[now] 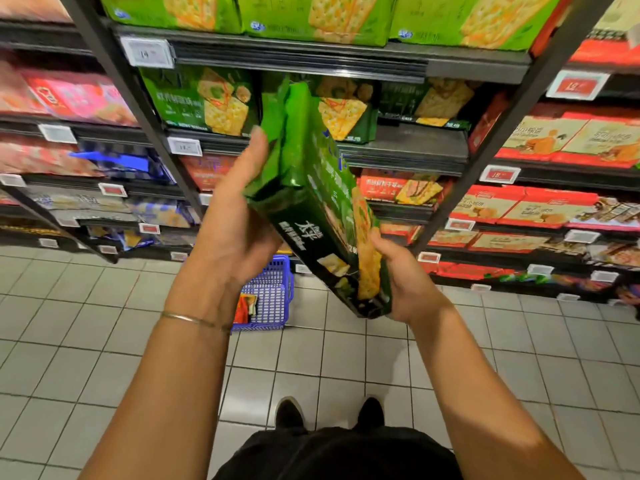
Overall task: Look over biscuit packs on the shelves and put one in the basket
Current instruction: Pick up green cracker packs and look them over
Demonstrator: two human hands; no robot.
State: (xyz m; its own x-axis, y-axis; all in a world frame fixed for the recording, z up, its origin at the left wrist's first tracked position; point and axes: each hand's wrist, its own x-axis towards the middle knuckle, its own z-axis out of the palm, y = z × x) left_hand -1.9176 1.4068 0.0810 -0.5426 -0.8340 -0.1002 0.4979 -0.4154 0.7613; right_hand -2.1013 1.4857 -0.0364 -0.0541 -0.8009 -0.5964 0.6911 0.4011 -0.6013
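A green biscuit pack [311, 199] with cracker pictures is held tilted in front of the shelves, its top end pointing up and away. My left hand [235, 216] grips its upper left side with the thumb on the sealed flap. My right hand [401, 285] cups its lower end from the right. A blue plastic basket [273, 292] stands on the floor below the pack, partly hidden by my left wrist; a small red and yellow packet lies inside it. More green biscuit packs [204, 98] of the same kind stand on the shelf behind.
Dark metal shelves [398, 150] with white price tags rise in front. Red and cream biscuit boxes [554, 140] fill the right shelves; pink, red and blue packs fill the left ones. The floor is pale tile [104, 358]. My black shoes [329, 414] stand near the bottom.
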